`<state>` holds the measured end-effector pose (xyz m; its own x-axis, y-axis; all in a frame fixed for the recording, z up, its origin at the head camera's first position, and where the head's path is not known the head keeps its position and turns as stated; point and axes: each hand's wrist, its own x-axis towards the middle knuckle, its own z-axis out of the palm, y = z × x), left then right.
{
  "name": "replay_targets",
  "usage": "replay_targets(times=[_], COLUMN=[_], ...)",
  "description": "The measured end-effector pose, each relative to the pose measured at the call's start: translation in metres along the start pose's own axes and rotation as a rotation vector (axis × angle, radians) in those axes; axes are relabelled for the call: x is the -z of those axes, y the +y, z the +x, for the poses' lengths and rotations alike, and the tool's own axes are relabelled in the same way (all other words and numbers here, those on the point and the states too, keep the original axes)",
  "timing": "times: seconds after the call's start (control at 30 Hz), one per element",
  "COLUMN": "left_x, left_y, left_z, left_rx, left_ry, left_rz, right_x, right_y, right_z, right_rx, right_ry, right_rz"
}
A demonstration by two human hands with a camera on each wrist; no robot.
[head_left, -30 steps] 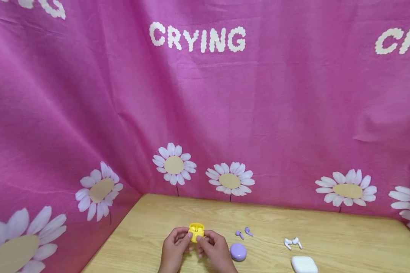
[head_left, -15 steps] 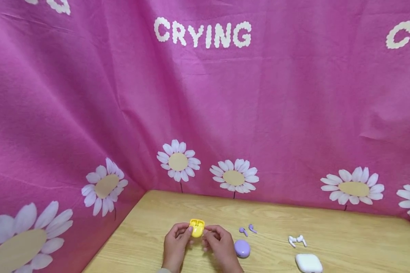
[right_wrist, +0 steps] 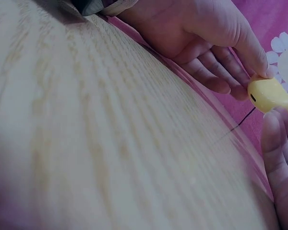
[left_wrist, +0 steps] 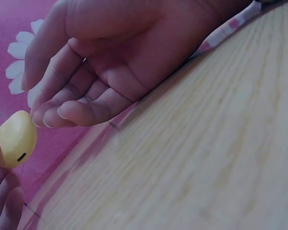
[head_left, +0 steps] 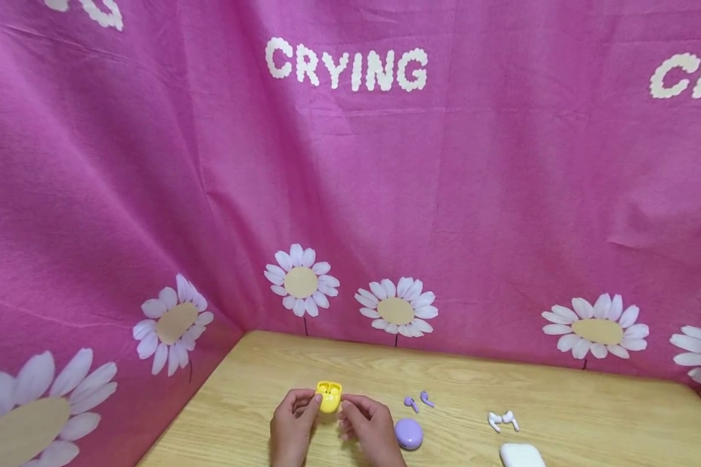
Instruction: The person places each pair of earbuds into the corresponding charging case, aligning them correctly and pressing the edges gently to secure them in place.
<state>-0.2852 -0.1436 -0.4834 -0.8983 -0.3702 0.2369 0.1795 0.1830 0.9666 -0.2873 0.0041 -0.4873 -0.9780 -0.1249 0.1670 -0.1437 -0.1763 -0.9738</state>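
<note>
A yellow earbud case (head_left: 329, 403) with its lid raised is held up over the wooden table (head_left: 257, 402). My left hand (head_left: 294, 425) grips it, the thumb lying across its front. My right hand (head_left: 374, 428) is at its right side, fingertips right at its edge, the thumb off its front. In the left wrist view the case (left_wrist: 19, 141) shows a dark port on its underside, with the right hand (left_wrist: 115, 62) across from it. The right wrist view looks toward the left hand (right_wrist: 211, 38), whose thumb presses the case (right_wrist: 269, 94).
To the right lie two purple earbuds (head_left: 411, 403) and a round purple case (head_left: 409, 433). Beyond them are two white earbuds (head_left: 495, 421) and a white case (head_left: 522, 456), cut off by the lower frame edge. A pink curtain (head_left: 473, 194) with flowers hangs behind the table.
The right thumb has come off the front of the yellow case to its right edge. The left hand keeps its grip. The view has shifted slightly.
</note>
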Motion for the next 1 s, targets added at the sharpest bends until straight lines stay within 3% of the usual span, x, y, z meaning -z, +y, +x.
replay_targets(times=[0.37, 0.63, 1.0], left_x=[0.0099, 0.0085, 0.0049], left_y=[0.0013, -0.0019, -0.002], left_z=[-0.0009, -0.0027, 0.0024], left_rx=[-0.024, -0.01, -0.046], left_ry=[0.061, 0.047, 0.045], left_rz=[0.222, 0.282, 0.365], right_x=[-0.0051, -0.0028, -0.0041], right_y=[-0.0028, 0.0011, -0.0057], right_z=[-0.01, -0.01, -0.0081], right_rx=[-0.117, -0.141, -0.139], right_ry=[-0.096, -0.101, -0.149], right_rz=[0.023, 0.022, 0.027])
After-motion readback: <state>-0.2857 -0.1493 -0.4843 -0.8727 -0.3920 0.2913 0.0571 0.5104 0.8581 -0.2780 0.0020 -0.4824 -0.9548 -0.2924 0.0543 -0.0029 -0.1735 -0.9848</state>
